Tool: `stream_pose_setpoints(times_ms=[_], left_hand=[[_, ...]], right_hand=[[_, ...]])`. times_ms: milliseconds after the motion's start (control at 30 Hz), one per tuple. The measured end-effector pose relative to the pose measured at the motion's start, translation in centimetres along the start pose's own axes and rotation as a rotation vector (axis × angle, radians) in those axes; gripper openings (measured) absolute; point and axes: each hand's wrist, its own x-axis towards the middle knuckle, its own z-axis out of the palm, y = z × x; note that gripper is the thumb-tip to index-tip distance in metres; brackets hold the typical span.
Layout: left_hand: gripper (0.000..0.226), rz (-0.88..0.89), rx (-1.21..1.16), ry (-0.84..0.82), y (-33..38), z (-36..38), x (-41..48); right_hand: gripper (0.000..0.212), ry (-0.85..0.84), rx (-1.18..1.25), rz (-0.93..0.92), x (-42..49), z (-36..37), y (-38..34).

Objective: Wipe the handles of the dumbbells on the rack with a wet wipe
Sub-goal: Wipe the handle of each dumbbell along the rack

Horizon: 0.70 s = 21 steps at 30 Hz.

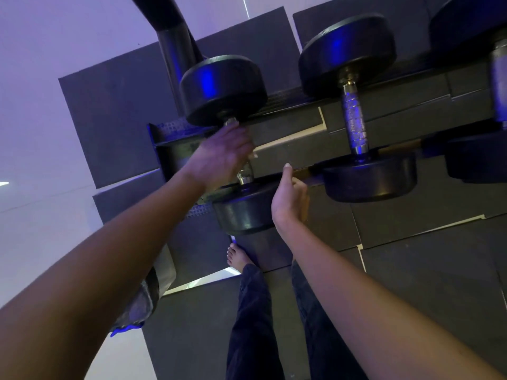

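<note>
Steel handle (pixel 245 174) of end dumbbell (pixel 223 89): left hand (pixel 222 154) fingers (pixel 242 135) wrap it, likely wiping. Loose, empty right hand (pixel 288 198) hovers beside the dumbbell.

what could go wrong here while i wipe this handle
1. The left hand grips the handle of the leftmost dumbbell; a tug could roll it off the rack onto the bare foot below.
2. The right hand sits close beside that dumbbell's front head, where fingers might get pinched if it shifts.

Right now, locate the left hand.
Head view, left of centre: the left hand grips the handle of the leftmost dumbbell, between its two black heads.
</note>
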Motion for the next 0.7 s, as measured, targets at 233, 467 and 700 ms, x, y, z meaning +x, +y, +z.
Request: stream_pose_setpoints(times_ms=[233,467,700], left_hand=[[0.026,0.033,-0.065,0.088,-0.8,0.5,0.3],[0.046,0.069,-0.209,0.128,1.3,1.3,-2.7],[0.017,-0.498,-0.396,0.449,1.9,1.3,-0.6]], right_hand=[[0.049,-0.008,-0.004,-0.008,0.0,0.0,0.0],[0.048,-0.007,0.006,0.007,0.1,0.0,0.0],[0.047,-0.006,0.021,0.007,0.3,0.2,0.2]])
